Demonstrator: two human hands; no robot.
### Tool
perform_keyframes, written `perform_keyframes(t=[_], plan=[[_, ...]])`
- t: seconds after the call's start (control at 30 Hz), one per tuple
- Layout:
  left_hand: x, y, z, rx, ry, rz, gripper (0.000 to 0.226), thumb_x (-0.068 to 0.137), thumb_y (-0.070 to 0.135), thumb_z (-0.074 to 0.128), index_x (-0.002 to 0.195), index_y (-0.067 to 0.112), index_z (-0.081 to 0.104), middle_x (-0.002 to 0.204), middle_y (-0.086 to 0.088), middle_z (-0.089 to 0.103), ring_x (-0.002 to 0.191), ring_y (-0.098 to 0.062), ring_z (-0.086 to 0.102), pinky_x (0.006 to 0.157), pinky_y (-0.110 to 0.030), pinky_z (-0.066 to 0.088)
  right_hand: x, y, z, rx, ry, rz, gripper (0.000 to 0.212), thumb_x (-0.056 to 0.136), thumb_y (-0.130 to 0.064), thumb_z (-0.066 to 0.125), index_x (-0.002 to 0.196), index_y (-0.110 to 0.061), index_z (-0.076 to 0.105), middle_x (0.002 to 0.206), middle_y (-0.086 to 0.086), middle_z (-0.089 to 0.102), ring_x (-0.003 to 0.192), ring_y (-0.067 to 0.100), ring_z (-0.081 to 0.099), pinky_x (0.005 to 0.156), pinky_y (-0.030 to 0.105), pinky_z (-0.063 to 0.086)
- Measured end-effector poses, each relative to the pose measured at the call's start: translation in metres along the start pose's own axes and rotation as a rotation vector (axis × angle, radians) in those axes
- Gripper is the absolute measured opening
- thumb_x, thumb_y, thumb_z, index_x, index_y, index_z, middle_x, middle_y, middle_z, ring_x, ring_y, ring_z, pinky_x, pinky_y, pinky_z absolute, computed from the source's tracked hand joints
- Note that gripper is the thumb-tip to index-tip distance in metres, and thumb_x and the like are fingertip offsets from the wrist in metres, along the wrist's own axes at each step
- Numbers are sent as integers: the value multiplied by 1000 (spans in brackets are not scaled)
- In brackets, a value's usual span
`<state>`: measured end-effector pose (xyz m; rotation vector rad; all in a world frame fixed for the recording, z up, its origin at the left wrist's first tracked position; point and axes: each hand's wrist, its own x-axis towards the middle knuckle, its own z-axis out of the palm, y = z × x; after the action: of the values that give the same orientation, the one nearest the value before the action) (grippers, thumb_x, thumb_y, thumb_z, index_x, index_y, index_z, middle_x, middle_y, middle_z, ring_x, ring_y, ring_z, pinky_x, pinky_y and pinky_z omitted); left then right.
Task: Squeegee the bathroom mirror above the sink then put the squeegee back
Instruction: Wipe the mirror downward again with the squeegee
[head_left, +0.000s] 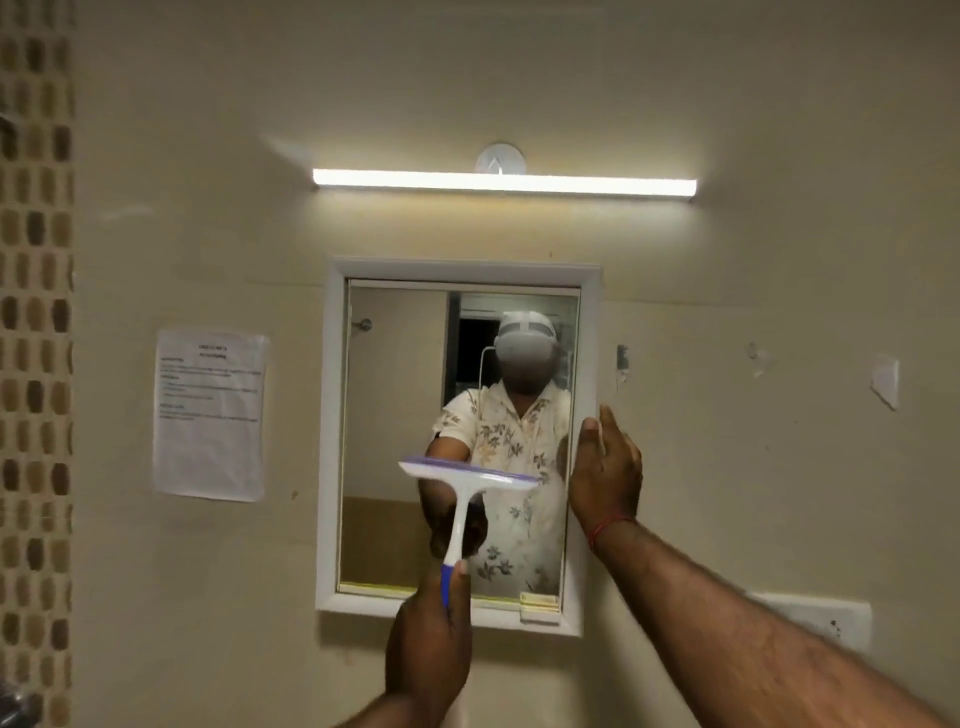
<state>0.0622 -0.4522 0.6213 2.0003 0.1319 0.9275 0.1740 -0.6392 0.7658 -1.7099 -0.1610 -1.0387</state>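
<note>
Print on the notice (209, 415) is too blurred to read; the left hand (428, 642) hides the handle end of the squeegee (467, 474).

squeegee (467, 480): white, purple blade edge, blue grip | mirror frame (332, 415): white | wall (727, 312): cream | tile strip (36, 364): brown-beige mosaic | reflected shirt (514, 436): cream floral | wrist thread (608, 527): red
</note>
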Motion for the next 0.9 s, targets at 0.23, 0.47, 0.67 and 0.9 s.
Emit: perform_keyframes(t=[0.23, 0.47, 0.67, 0.9], plan=[[91, 75, -31, -159, 77, 187, 50, 111, 62, 36, 124, 21, 61, 82, 8, 72, 75, -5, 70, 59, -21, 51, 88, -89, 16, 23, -39, 7, 67, 111, -59, 43, 168, -24, 38, 168, 17, 45, 158, 37, 38, 129, 48, 33], [149, 134, -50, -254, 99, 197, 51, 109, 71, 36, 99, 30, 64, 80, -3, 74, 73, -20, 72, 72, -50, 65, 120, -131, 22, 243, 49, 64, 58, 113, -56, 39, 164, -28, 49, 162, 10, 57, 150, 35, 51, 127, 44, 38], [157, 136, -49, -281, 92, 211, 61, 100, 82, 31, 98, 30, 63, 78, -4, 74, 69, -20, 73, 69, -51, 64, 114, -132, 23, 337, 90, 89, 45, 118, -38, 45, 162, -31, 54, 162, 2, 58, 149, 29, 53, 110, 24, 37], [161, 134, -52, -272, 73, 236, 49, 109, 69, 36, 98, 29, 63, 79, -6, 74, 71, -24, 73, 68, -54, 63, 110, -129, 24, 431, 90, 128, 42, 117, -34, 48, 159, -32, 57, 160, -5, 59, 143, 18, 57, 86, 0, 36]])
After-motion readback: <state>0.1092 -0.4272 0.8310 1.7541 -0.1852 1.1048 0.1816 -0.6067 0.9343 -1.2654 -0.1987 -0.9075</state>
